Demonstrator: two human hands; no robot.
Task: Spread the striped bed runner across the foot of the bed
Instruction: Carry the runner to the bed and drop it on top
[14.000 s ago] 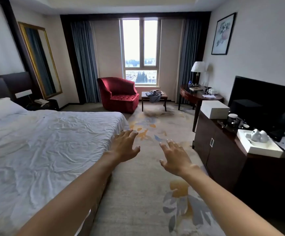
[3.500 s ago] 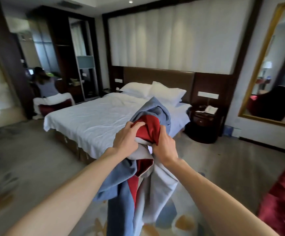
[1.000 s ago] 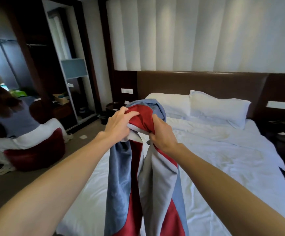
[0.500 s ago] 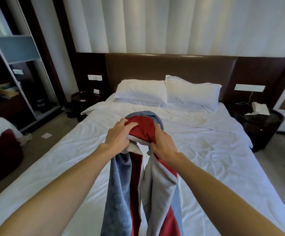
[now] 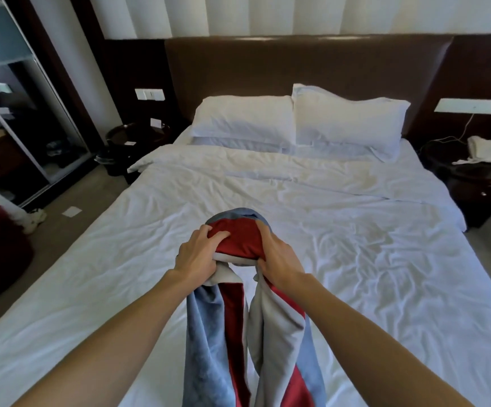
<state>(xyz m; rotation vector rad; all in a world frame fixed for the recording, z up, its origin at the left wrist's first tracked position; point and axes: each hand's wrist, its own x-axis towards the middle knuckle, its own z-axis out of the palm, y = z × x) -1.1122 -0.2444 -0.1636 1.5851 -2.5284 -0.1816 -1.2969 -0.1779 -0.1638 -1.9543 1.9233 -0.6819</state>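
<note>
1. The runner (image 5: 239,240), striped in red, blue and pale grey, is held bunched above the middle of the bed (image 5: 370,259). It is not yet spread.
2. The left hand (image 5: 197,255) is seen at the 9 o'clock side of the bunch. Its grip is clenched on the runner, and the fingers (image 5: 213,235) are curled over the red fold.
3. The right hand (image 5: 279,259) is seen at the 3 o'clock side. Its grip is also closed around the runner, and its fingertips are hidden in the cloth.
4. Below the hands, two lengths of the runner hang side by side toward 6 o'clock and are cut off by the lower edge. It cannot be told whether they touch the bed.
5. The bed is covered by a wrinkled white sheet.
6. Two white pillows (image 5: 244,120) are laid side by side at 12 o'clock, against a dark headboard (image 5: 297,63).
7. A dark nightstand (image 5: 473,186) with a white phone (image 5: 485,149) on it is placed at 2 o'clock beside the bed. A second nightstand (image 5: 134,139) is seen at 10 o'clock.
</note>
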